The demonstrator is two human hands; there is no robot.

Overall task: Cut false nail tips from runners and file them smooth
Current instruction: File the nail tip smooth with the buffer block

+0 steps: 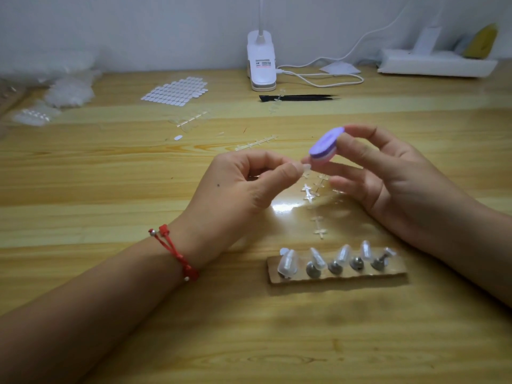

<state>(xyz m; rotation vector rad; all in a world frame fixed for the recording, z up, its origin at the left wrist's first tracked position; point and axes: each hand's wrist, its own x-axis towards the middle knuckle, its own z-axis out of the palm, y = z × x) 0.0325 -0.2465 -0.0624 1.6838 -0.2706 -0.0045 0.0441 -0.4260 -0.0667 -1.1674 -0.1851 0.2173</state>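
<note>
Left hand pinches a nail tip at the lower edge of the purple file gripped by the right hand.

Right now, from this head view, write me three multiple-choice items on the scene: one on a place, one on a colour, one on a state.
1. Where do the black tweezers lie?
A. just in front of the lamp clip
B. on the cardboard strip
C. in a drawer

2. What colour is the file block held in the right hand?
A. green
B. purple
C. red

3. What is the left hand doing?
A. lying flat
B. gripping scissors
C. pinching a clear nail tip

Key:
1 A, they lie on the wood before the clip.
2 B, its top face is purple.
3 C, thumb and forefinger meet on the tip.
</note>
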